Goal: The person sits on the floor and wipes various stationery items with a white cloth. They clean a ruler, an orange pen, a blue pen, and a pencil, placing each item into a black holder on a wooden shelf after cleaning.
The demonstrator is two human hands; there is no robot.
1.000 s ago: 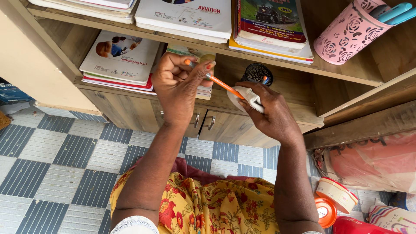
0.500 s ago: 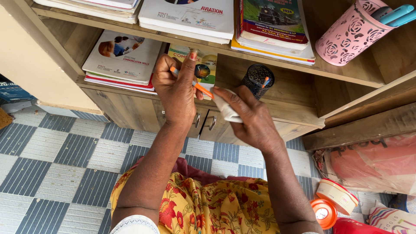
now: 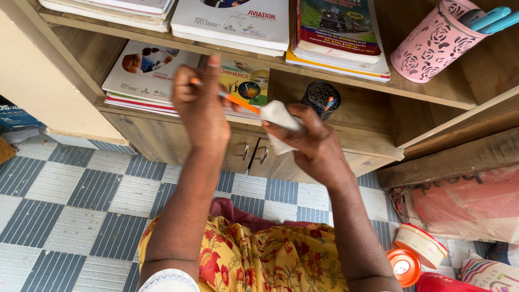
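Note:
My left hand [image 3: 201, 105] grips a thin orange pen [image 3: 240, 103] by one end, held level in front of a wooden shelf unit [image 3: 346, 113]. My right hand [image 3: 313, 146] clutches a white cloth [image 3: 278, 121] wrapped around the pen's other end. Both hands are raised above my lap, which is covered in yellow flowered fabric [image 3: 270, 259]. Behind the hands, a black mesh pen holder [image 3: 321, 97] stands on the lower shelf.
Stacks of books and magazines [image 3: 238, 21] fill both shelves. A pink pen cup [image 3: 432, 40] lies tilted on the upper shelf at right. Cabinet doors with handles [image 3: 254, 154] sit below. Orange and white containers [image 3: 413, 254] rest on the checked tile floor [image 3: 70, 189].
Both hands have shifted about in front of the shelf, and the cloth in my right hand now covers the pen's end, with the pen held more level than before.

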